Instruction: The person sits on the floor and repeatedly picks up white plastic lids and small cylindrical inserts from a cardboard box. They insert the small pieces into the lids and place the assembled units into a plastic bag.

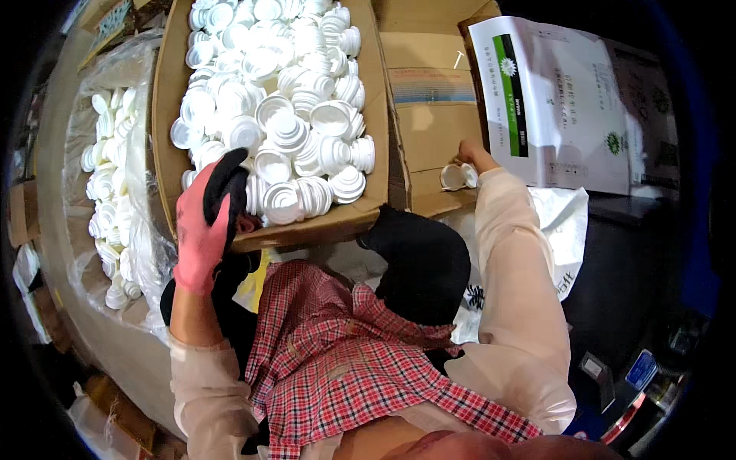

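Observation:
Round white plastic caps, ridged and partly nested, fill a long cardboard box in front of me. My left hand, in a pink and black glove, is at that box's near left corner. Its fingers curl against the caps there, and whatever they grip is hidden. To the right my bare right hand reaches into a second cardboard box. Its fingers are bent and closed; anything in them is too small to make out. Two white caps lie by that hand at the box's near end.
A clear plastic liner in a container at the left holds more white caps. A white printed sheet lies right of the second box. A white sack is below it. My knees are under the boxes' near edges.

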Available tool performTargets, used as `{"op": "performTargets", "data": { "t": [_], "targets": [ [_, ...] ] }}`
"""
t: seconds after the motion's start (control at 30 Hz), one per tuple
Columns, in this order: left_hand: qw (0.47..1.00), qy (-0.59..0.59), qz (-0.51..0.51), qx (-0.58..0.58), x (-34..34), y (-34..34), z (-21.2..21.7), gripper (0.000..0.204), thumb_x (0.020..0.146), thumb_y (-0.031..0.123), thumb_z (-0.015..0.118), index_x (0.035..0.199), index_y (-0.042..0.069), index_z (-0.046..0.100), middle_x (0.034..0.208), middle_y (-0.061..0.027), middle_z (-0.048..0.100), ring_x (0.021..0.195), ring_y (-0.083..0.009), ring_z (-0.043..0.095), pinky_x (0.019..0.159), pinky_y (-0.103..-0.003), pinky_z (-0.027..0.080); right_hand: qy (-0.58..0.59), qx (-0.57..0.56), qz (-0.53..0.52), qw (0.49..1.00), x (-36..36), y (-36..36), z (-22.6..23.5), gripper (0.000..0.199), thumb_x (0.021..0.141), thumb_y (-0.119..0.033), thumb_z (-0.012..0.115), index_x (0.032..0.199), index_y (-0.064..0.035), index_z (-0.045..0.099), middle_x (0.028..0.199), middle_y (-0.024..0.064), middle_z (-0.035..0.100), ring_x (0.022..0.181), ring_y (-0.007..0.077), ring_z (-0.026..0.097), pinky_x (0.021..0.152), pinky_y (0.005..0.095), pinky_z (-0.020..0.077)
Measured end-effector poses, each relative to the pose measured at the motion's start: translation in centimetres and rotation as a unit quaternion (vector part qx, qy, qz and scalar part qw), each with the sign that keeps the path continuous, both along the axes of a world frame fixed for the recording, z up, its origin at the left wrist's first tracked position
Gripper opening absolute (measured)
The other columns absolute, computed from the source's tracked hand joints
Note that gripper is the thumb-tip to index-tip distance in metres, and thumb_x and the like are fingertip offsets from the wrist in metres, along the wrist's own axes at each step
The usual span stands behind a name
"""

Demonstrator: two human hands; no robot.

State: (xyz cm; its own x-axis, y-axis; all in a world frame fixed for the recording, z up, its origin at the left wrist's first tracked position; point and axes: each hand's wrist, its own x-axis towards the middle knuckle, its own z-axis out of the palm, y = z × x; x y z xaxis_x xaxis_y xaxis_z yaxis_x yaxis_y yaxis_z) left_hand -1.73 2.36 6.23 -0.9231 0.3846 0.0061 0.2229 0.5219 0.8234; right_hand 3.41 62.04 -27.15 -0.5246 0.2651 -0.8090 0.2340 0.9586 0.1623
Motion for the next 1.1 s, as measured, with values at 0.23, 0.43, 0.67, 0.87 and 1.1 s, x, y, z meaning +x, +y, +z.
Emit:
{"op": "performTargets", "data": {
  "t": [0.23, 0.43, 0.67, 0.87, 1.1],
  "targets": [
    [0.993, 0.015, -0.02, -0.118, 1.3, -2.7, -1.1, 0.048, 0.078, -0.011, 0.054, 0.126, -0.005, 0.052, 0.125, -0.0218, 0.058, 0.117, -0.0359, 0.055, 0.103, -0.039, 0.04, -0.042, -0.023, -0.093, 0.994, 6.4, -1.5, -10.3, 0.046, 0.081, -0.048, 0.066, 0.113, -0.0153, 0.069, 0.117, 0.0155, 0.064, 0.116, 0.0353, 0.055, 0.09, 0.054, 0.0452],
    [0.986, -0.043, -0.054, -0.152, -0.2, -0.7, 0.5, 0.054, 0.074, -0.008, 0.057, 0.128, -0.003, 0.051, 0.128, -0.0229, 0.056, 0.118, -0.039, 0.054, 0.104, -0.042, 0.039, -0.065, 0.092, -0.266, 0.957, 3.8, -4.5, -6.0, 0.042, 0.083, -0.043, 0.063, 0.112, -0.0139, 0.066, 0.112, 0.0099, 0.063, 0.106, 0.0331, 0.056, 0.084, 0.0519, 0.0464],
    [0.994, 0.073, -0.063, -0.051, 0.2, 0.3, 0.7, 0.039, 0.077, -0.003, 0.064, 0.116, -0.001, 0.062, 0.103, -0.0196, 0.063, 0.092, -0.0374, 0.06, 0.082, -0.039, 0.048, 0.111, -0.12, -0.522, 0.837, 1.2, -3.0, 1.1, 0.03, 0.082, -0.027, 0.067, 0.102, -0.0038, 0.067, 0.093, 0.0087, 0.067, 0.081, 0.0291, 0.064, 0.067, 0.0449, 0.0555],
    [0.99, 0.134, -0.048, 0.017, 2.3, -1.5, 0.0, 0.039, 0.079, 0.003, 0.064, 0.117, -0.001, 0.059, 0.102, -0.0199, 0.062, 0.093, -0.0385, 0.059, 0.082, -0.04, 0.049, 0.28, -0.362, -0.366, 0.811, -5.1, -12.5, 23.9, 0.035, 0.083, -0.019, 0.061, 0.11, 0.0023, 0.062, 0.095, 0.0115, 0.066, 0.083, 0.0229, 0.067, 0.067, 0.0352, 0.0586],
    [0.985, 0.169, -0.025, -0.002, 1.8, -2.9, -0.7, 0.048, 0.084, 0.014, 0.066, 0.129, 0.003, 0.052, 0.121, -0.0188, 0.056, 0.113, -0.036, 0.054, 0.097, -0.039, 0.044, 0.294, -0.556, -0.337, 0.701, -5.2, -29.8, 35.6, 0.03, 0.086, -0.021, 0.069, 0.11, -0.0044, 0.067, 0.101, 0.0024, 0.068, 0.093, 0.0115, 0.062, 0.082, 0.0284, 0.0463]
  ]
}}
